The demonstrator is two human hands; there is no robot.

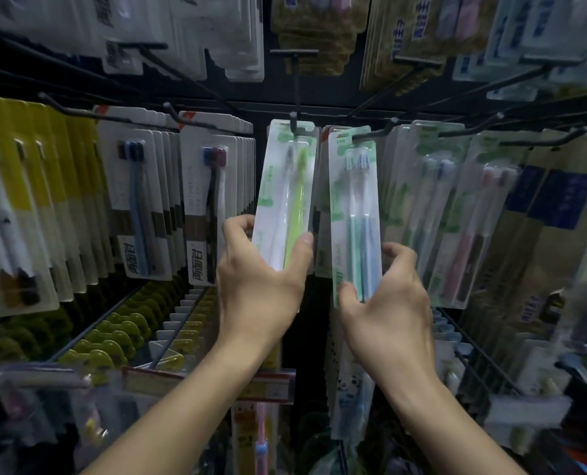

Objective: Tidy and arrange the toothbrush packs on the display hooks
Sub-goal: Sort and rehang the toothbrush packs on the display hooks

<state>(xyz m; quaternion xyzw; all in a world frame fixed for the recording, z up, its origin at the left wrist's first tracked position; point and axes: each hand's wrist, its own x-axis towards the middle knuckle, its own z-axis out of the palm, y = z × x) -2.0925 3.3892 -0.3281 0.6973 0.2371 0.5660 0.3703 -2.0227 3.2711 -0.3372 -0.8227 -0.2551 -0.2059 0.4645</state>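
Dozens of toothbrush packs crowd this display wall, rows of them on black wire hooks: yellow-backed packs far left, white cards with dark brushes next along, blue-and-tan packs off to the right, more rows above and below. In the middle, two packs are being worked. The left hand grips the lower end of the green toothbrush pack, thumb across its front and fingers curled behind the left edge; that pack hangs at a slight slant on the centre hook. Just beside it to the right, the right hand pinches the bottom of the teal-and-blue twin pack, thumb at the near corner, fingers wrapped behind; its hang-hole sits on the neighbouring hook, close to the tip by the look of it. Here's the worry: a tug downward or toward us could slide that twin pack off the hook's end, and twisting either card by its bottom could tear the hang-hole or swing it into the neighbours. Whether more packs sit behind these two is hard to tell.
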